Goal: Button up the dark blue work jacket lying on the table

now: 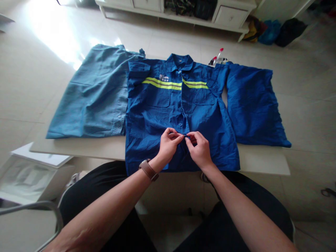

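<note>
A dark blue work jacket point(157, 115) with yellow reflective stripes lies face up on a low white table point(262, 161), collar away from me. My left hand point(168, 145) and my right hand point(200, 148) meet at the lower part of the jacket's front placket. Both pinch the placket edges where a button sits, fingertips almost touching. A brown watch strap is on my left wrist. Buttons higher up the placket look fastened.
A lighter blue garment point(94, 94) lies on the table's left part, and a dark blue folded piece point(253, 105) on the right. A bottle with a red cap point(218, 58) stands behind the jacket. A white box point(31, 175) sits on the floor at left. Cabinets line the far wall.
</note>
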### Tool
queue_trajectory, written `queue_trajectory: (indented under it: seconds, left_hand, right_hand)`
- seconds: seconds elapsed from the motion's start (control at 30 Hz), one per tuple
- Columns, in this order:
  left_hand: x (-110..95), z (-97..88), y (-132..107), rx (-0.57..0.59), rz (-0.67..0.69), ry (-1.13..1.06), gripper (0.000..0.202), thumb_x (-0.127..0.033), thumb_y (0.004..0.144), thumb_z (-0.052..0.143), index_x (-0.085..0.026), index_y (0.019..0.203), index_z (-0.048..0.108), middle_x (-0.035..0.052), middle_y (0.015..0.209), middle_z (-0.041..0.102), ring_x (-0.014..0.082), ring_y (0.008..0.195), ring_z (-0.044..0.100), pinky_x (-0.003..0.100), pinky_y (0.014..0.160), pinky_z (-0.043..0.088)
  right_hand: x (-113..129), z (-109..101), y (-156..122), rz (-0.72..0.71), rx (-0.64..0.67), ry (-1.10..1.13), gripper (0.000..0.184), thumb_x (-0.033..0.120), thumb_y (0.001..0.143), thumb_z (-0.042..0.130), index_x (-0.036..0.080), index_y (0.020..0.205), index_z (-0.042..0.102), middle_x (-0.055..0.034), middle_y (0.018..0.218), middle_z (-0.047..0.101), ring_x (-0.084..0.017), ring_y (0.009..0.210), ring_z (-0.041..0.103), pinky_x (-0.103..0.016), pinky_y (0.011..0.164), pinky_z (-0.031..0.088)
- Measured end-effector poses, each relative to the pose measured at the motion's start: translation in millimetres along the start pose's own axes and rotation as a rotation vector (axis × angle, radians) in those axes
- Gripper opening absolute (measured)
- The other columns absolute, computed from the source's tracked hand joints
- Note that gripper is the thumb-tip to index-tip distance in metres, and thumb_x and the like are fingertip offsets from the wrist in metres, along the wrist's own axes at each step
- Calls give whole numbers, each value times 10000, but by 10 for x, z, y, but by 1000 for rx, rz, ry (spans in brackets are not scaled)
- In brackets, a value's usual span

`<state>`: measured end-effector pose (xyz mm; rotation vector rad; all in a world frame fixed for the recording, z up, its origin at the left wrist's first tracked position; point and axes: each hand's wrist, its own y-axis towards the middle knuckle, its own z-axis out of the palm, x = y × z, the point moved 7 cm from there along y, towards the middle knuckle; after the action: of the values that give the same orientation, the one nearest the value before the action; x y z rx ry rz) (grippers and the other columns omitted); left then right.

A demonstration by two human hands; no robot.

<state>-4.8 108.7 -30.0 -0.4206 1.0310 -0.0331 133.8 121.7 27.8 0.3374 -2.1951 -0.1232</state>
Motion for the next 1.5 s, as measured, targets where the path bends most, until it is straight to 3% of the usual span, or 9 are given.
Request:
queue_trajectory:
  seconds: [0.37,0.53,0.67,0.83,1.13,1.33,1.5]
  left_hand:
    - [-156,77,-3,98,218,285,252,-155,730,772,-195,851,555,-12,777,692,127,764,692,242,743,536]
    - [-149,81,-27,111,215,350,244,-156,743,762,-200,875,562,-5,794,698,137,777,699,249,742,547]
    - [-133,70,-21,99,162,375,267,-160,727,776,-196,884,563,-8,769,692,129,731,683,227,688,526]
    - [-61,40,3,104,71,384,282,-154,695,791,-193,855,563,-4,739,690,127,678,665,211,626,492]
    - [-12,33,-8,147,131,549,82,-124,744,714,-177,801,688,15,745,698,136,675,647,237,645,498]
    - [-143,95,-83,156,253,718,169,-39,736,657,-194,771,715,11,774,692,146,702,646,261,686,511]
    - [-111,81,-64,150,229,728,171,-37,738,659,-191,776,725,15,773,704,153,709,662,270,694,523]
  right_hand:
    - [-48,2,42,-11,38,4,65,205,943,552,235,892,580,-42,943,571,-199,874,596,-331,772,508]
    - [-75,23,74,-30,115,7,79,165,921,532,235,885,541,-45,966,529,-208,914,566,-352,834,484]
    - [-77,16,76,-12,97,15,94,161,906,528,237,852,515,-41,939,522,-210,896,551,-349,806,470]
    - [-148,62,53,59,81,44,96,196,899,540,240,819,510,-41,921,530,-208,876,552,-354,807,482]
    - [-348,158,38,220,73,121,109,276,846,573,239,752,534,-31,876,560,-198,853,560,-351,832,499]
    - [-416,172,31,285,47,167,155,348,806,606,223,719,580,-29,861,591,-183,806,575,-340,799,501]
    - [-549,200,5,428,60,266,226,426,740,703,204,727,661,-24,768,672,-175,709,600,-327,720,503]
